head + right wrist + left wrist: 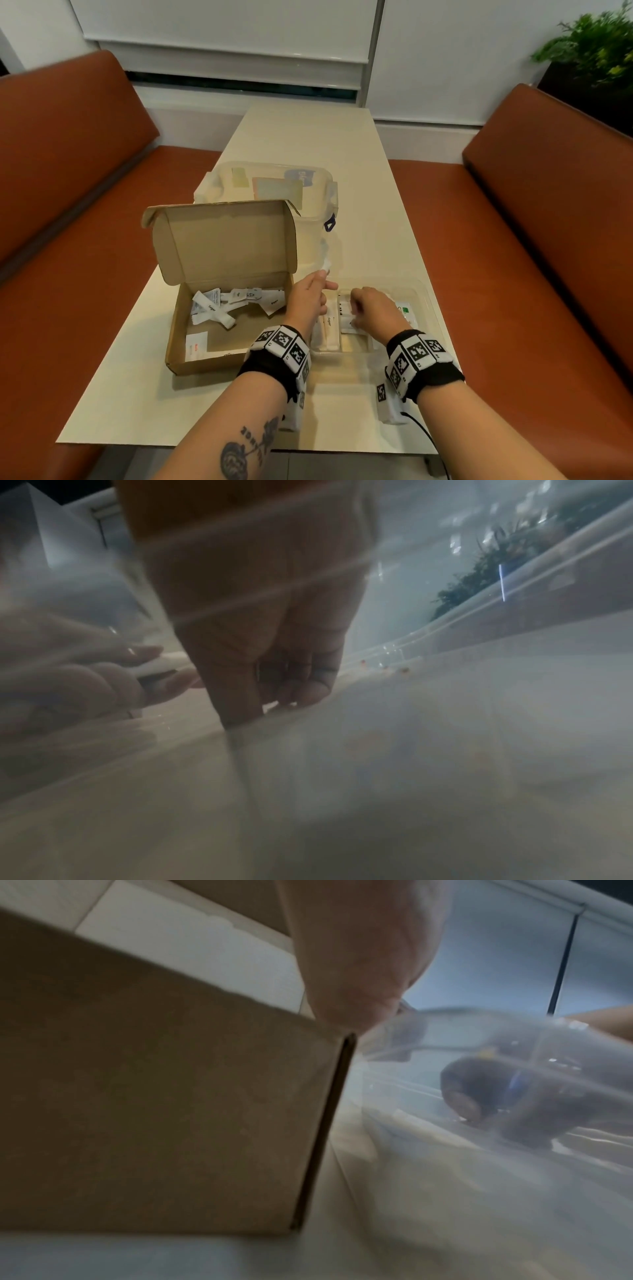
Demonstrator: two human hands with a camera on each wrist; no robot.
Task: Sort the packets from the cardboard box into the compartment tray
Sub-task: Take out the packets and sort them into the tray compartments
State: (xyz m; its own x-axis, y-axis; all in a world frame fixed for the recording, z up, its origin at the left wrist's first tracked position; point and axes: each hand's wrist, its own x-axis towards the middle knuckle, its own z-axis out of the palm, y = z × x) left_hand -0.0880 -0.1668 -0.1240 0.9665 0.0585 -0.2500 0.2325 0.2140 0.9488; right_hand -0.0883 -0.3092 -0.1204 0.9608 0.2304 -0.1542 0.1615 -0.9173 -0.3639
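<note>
The open cardboard box (178,342) (171,1096) sits left of centre and holds several white packets (214,308). Right of it lies the clear compartment tray (424,291) (479,1031), with stick packets (330,329) in its left compartment and flat white packets (349,322) in the middle one. My left hand (308,298) (85,680) hovers over the tray's left end and pinches a small white packet (325,266) (157,666). My right hand (371,305) (260,615) is inside the tray, fingers curled down onto the middle packets. Whether it grips one is hidden.
A clear lidded storage container (274,185) stands behind the box. Orange benches (68,240) flank the table on both sides, and a plant (596,44) is at the far right. The table's near edge (239,445) runs just below my wrists.
</note>
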